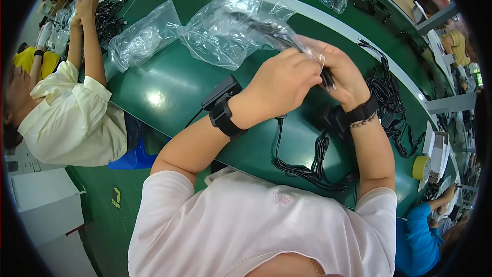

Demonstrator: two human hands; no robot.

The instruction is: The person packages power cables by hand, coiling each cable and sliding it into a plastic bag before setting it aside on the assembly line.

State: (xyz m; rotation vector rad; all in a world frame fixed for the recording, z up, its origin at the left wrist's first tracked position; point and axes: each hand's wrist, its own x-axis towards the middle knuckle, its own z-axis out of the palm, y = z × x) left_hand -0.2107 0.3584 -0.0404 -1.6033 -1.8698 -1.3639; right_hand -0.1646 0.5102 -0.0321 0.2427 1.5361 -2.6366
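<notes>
Both hands are raised above the green tabletop, on a clear plastic bag [302, 46] with a bundle of black cable [266, 28] inside. My left hand [279, 84] is closed, its fingers pinching the bag near its lower right end. Curled around that same end from the right is my right hand [346, 74]. Dark cable ends [326, 78] poke out between the two hands. Beyond them, a larger heap of clear plastic bags [220, 33] lies on the table, partly behind the held bag. Black wrist-worn devices sit on both my wrists.
Coiled black cables [318, 159] lie near the table's front edge below my hands. More tangled cables [387, 92] are to the right, near a yellow tape roll [421, 168] and a white box [438, 156]. Co-workers sit at left [72, 113] and lower right [420, 236].
</notes>
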